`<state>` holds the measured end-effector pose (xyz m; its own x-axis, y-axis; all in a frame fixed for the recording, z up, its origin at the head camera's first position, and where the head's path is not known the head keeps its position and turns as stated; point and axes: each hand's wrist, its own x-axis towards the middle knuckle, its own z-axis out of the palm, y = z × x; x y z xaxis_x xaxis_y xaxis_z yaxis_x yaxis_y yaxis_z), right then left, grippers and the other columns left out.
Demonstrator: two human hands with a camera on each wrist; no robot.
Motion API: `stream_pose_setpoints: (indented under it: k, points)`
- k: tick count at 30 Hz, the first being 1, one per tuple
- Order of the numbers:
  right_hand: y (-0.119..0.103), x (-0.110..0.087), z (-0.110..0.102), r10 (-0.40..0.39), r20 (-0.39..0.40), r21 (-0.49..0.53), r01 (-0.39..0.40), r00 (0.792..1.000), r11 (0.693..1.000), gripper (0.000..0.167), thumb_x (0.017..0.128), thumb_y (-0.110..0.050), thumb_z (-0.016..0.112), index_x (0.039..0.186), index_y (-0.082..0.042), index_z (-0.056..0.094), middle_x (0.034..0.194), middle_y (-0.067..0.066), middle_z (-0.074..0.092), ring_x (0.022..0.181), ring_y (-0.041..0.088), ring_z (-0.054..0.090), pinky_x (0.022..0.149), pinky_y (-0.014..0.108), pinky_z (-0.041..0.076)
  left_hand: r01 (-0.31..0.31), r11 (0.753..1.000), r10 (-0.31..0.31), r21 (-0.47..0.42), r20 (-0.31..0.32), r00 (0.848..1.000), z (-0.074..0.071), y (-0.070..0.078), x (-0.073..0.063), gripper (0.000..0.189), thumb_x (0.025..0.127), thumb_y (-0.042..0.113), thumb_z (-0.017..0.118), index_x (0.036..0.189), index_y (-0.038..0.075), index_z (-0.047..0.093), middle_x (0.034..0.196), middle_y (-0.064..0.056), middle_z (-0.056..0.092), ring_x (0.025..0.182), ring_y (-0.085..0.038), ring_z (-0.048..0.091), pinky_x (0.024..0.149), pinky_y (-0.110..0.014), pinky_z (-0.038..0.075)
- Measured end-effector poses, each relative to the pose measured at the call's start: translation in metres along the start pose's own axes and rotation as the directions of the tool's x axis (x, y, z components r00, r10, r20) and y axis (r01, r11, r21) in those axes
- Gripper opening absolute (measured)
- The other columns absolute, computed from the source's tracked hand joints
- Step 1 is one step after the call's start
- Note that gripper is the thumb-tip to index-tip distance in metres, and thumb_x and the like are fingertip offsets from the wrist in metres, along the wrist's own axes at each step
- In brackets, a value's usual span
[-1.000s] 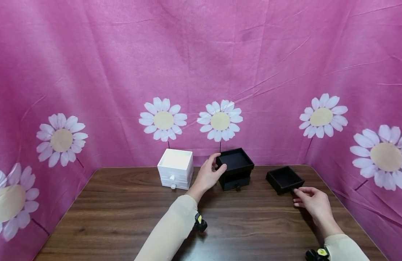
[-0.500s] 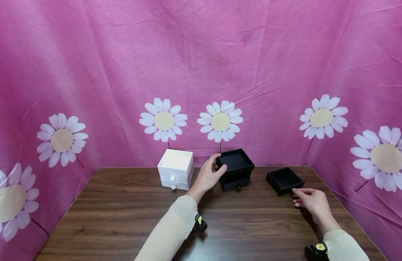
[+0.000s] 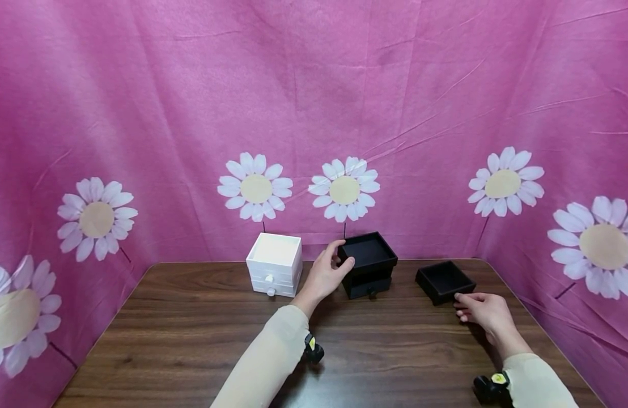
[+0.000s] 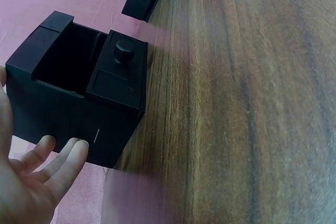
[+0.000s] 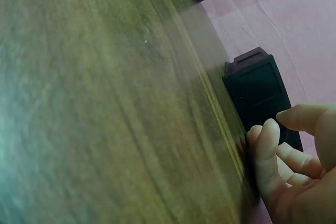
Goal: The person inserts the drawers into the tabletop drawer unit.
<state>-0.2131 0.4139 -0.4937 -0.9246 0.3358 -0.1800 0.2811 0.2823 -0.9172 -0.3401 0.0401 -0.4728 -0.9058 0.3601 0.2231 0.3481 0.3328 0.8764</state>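
A small black drawer box (image 3: 369, 272) stands near the back of the table, its upper slot open and a knobbed drawer (image 4: 118, 69) in the lower slot. My left hand (image 3: 326, 272) holds the box at its left side, thumb at the front top corner and fingers along the side. A separate black drawer (image 3: 445, 281) sits to the right, its hollow facing up. With thumb and fingertips, my right hand (image 3: 487, 317) pinches at the middle of that drawer's front; in the right wrist view, the fingers (image 5: 268, 135) partly hide a dark round knob there.
To the left of the black box stands a white drawer box (image 3: 275, 263) with two round knobs. A pink cloth (image 3: 314, 85) with printed daisies hangs behind and beside the wooden table (image 3: 191, 334).
My right hand has shifted slightly left along the loose drawer's front. The drawer, the left hand and both boxes look nearly still.
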Motion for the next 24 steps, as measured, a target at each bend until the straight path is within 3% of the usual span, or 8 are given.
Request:
stream_pose_setpoints:
  k: [11, 19, 24]
  points:
    - [0.0002, -0.0009, 0.0045, 0.012, 0.036, 0.18, -0.018, 0.999, 0.984, 0.02, 0.11, -0.006, 0.051, 0.115, 0.013, 0.057, 0.082, -0.002, 0.078, 0.073, 0.008, 0.078, 0.074, 0.027, 0.065, 0.001, 1.0, -0.001, -0.001, -0.007, 1.0, 0.0005, -0.0006, -0.0003, 0.057, 0.106, 0.045, 0.065, 0.158, 0.027, 0.051, 0.132, -0.012, 0.059, 0.122, -0.033, 0.063, 0.101, -0.049, 0.053]
    - [-0.0007, -0.0047, 0.0072, 0.044, 0.047, 0.278, -0.056, 0.998, 0.959, 0.018, 0.109, -0.004, 0.048, 0.117, 0.012, 0.053, 0.082, 0.001, 0.079, 0.077, 0.009, 0.079, 0.079, 0.028, 0.065, 0.008, 1.0, -0.008, -0.001, -0.01, 1.0, 0.0002, 0.0002, -0.0001, 0.057, 0.106, 0.046, 0.065, 0.158, 0.028, 0.051, 0.132, -0.012, 0.059, 0.122, -0.033, 0.062, 0.101, -0.048, 0.053]
    - [0.0003, -0.0069, 0.0067, 0.044, 0.054, 0.328, -0.06, 0.998, 0.943, 0.014, 0.109, -0.002, 0.047, 0.111, 0.008, 0.057, 0.083, 0.001, 0.079, 0.08, 0.008, 0.079, 0.081, 0.027, 0.065, 0.019, 1.0, -0.019, -0.005, -0.001, 1.0, 0.0009, 0.0014, 0.0003, 0.058, 0.106, 0.046, 0.065, 0.158, 0.029, 0.05, 0.134, -0.014, 0.059, 0.122, -0.033, 0.062, 0.101, -0.05, 0.052]
